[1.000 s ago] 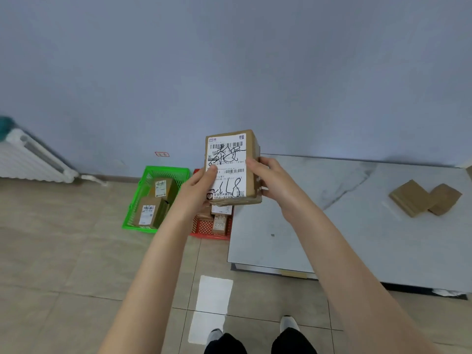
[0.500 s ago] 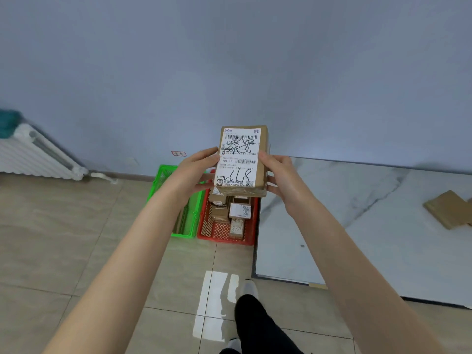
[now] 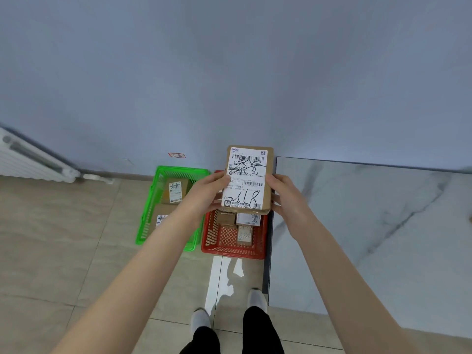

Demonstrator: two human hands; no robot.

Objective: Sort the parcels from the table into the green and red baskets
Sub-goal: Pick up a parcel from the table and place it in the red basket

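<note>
Head view.

1. Held item. A brown rectangular cardboard parcel with a white printed shipping label and black handwritten marks is held in the air, label side toward the camera. It is off the grey marble-patterned surface, just beyond that surface's left edge, and over the far part of the red plastic lattice basket.

2. Hands. The left hand grips the parcel's left edge and the right hand grips its right edge. Both hands are closed around the parcel, with their fingers behind it.

3. Baskets. The red basket stands on the tiled floor, just beside the left edge of the surface. It holds several small boxes, among them a labelled carton near its front wall. The green plastic lattice basket stands just beside the red basket's left wall and holds two labelled brown boxes.

4. Step in hand. Judged from the pose, the parcel is being carried to a basket, probably with its label being read; the release is not yet done.

5. Next move. The parcel's position suggests the red basket as the target. Lower it past the rim, set it flat on the boxes inside or on the free lattice floor near the front, then open both hands. If the label calls for green, shift left first.
</note>
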